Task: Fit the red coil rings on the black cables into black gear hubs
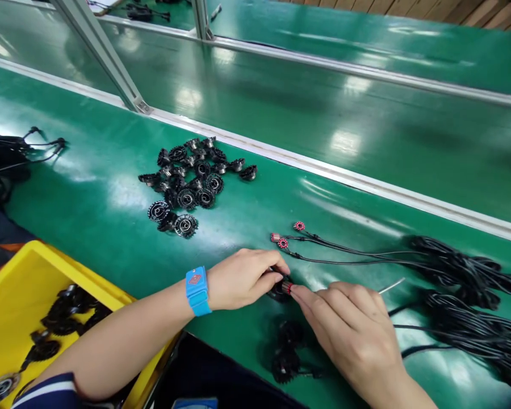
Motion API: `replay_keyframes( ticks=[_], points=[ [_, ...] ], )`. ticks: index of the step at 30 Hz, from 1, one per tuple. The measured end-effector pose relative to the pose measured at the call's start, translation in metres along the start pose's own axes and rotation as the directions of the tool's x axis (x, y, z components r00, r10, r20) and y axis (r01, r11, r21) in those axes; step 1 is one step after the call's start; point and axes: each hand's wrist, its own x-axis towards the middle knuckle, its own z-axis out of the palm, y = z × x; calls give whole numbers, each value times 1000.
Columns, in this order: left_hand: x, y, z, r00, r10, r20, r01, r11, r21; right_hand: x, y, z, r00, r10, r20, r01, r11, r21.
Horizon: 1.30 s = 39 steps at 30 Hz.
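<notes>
My left hand [249, 278], with a blue wrist strap [199, 291], pinches a black round part [276, 292] that its fingers partly cover. My right hand [353, 324] is closed on a small red-ended metal core [287, 287], which meets the black part between my fingertips. Beyond my hands lie similar red-ended cores [283, 243] on thin black cables. Just below them, on the green bench, rest a couple of blurred black parts [287, 352]. A thin pale rod [392, 286] shows behind my right hand.
Black toothed round parts [187, 199] form a pile at centre left. A yellow bin [89, 278] at lower left holds more black parts. Coiled black cables [472, 335] lie at right, other cables [8, 159] at far left. A metal post [106, 57] rises from the bench rail.
</notes>
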Motion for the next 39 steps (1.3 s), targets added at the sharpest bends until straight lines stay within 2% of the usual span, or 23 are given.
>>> replay_keyframes(
  ticks=[4, 11, 13, 18, 28, 34, 39],
  points=[
    [-1, -5, 3, 999, 29, 33, -28, 999, -22, 1, 1, -1, 1000, -22, 0, 22, 1000, 13],
    [2, -4, 10, 997, 62, 41, -61, 998, -10, 7, -1, -12, 988, -150, 29, 151, 988, -24],
    [2, -2, 12, 998, 56, 32, -55, 998, -29, 7, -2, -13, 991, -126, 41, 127, 992, -15],
    [2, -2, 17, 998, 70, 3, -70, 996, -51, 5, -3, -9, 992, 41, 117, -49, 996, 74],
    [1, -1, 20, 983, 183, 24, -184, 980, 75, 10, -7, -11, 994, 10, 109, -16, 998, 60],
    [0, 0, 23, 992, 128, 18, -128, 992, 20, 1, -8, -14, 984, 64, 164, -79, 993, 85],
    [-1, 1, 24, 994, 112, 19, -112, 994, 14, 4, -5, -12, 986, 55, 155, -74, 990, 117]
  ],
)
